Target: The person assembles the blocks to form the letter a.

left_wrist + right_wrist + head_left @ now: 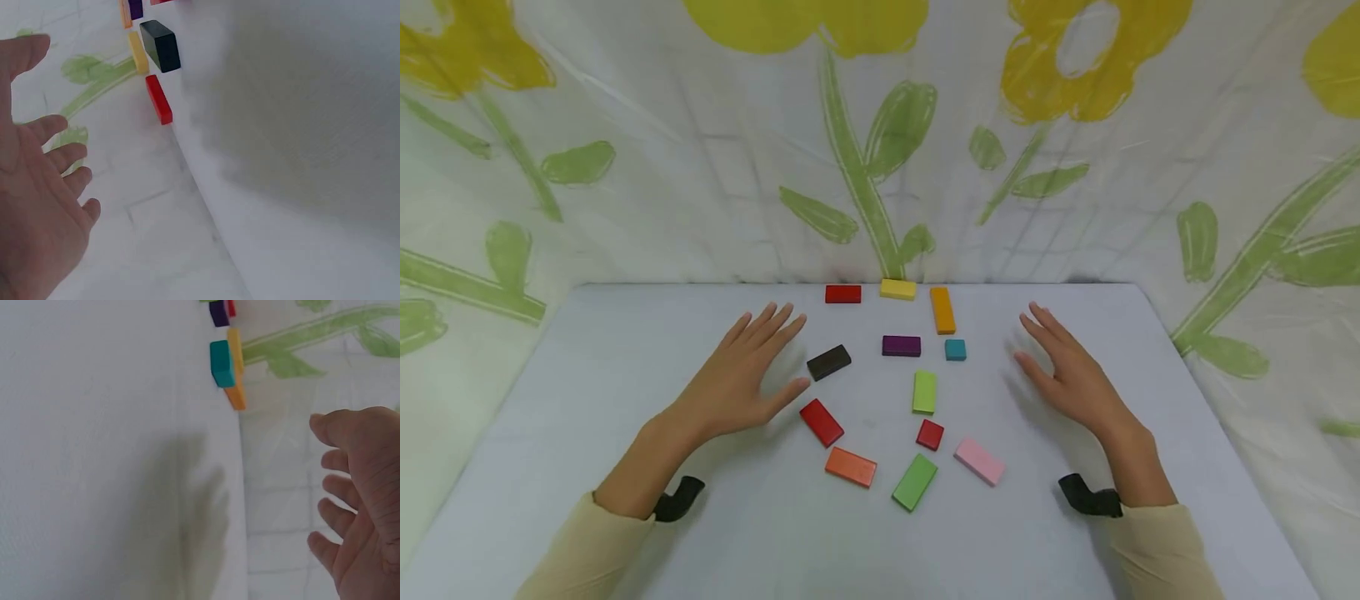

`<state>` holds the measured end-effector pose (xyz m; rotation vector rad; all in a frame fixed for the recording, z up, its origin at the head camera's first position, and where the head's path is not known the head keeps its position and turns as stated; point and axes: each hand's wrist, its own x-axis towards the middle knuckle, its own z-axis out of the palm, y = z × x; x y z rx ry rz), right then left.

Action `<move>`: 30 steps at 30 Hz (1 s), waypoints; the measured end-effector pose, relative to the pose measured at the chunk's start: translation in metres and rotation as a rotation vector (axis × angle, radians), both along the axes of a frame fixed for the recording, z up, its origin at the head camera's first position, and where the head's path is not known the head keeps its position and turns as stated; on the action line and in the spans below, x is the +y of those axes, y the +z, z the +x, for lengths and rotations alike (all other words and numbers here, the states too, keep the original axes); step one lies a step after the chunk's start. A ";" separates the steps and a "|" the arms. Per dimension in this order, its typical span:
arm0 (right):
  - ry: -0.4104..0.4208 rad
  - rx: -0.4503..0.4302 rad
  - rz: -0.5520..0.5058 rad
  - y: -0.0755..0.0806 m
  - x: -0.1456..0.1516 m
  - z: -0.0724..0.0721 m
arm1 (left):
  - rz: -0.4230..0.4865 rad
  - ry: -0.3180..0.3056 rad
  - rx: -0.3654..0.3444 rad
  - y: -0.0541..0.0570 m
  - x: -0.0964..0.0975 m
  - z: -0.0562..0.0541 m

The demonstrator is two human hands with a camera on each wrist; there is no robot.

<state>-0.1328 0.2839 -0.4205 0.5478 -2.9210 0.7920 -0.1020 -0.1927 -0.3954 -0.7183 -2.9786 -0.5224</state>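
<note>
My left hand hovers over the left of the white table with fingers spread, holding nothing. Nearest to it are a black block and a tilted red block. On the other side my right hand is held above the table, fingers relaxed and the palm bare in the right wrist view. A small teal block and an orange block lie to its left. Between the hands are a purple block, a lime block, a small red cube and a pink block.
A red block and a yellow block lie by the table's back edge. Closer to me are a red-orange block and a green block. A flower-printed curtain hangs behind the table.
</note>
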 end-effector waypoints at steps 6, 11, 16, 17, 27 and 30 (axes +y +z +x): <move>0.000 -0.055 0.005 0.010 -0.017 -0.006 | 0.065 -0.063 0.011 0.014 0.013 -0.024; 0.008 -0.078 -0.003 0.010 -0.028 -0.009 | 0.102 -0.101 0.007 0.015 0.034 -0.043; 0.044 -0.078 -0.003 0.011 -0.039 -0.014 | 0.099 -0.118 -0.036 0.016 0.057 -0.057; 0.051 -0.077 -0.002 0.012 -0.042 -0.015 | 0.095 -0.115 -0.044 0.016 0.062 -0.060; 0.092 -0.079 -0.038 0.014 -0.058 -0.027 | -0.003 -0.151 -0.078 0.011 0.098 -0.088; 0.078 -0.068 -0.045 0.010 -0.055 -0.025 | -0.024 -0.185 -0.105 0.010 0.107 -0.095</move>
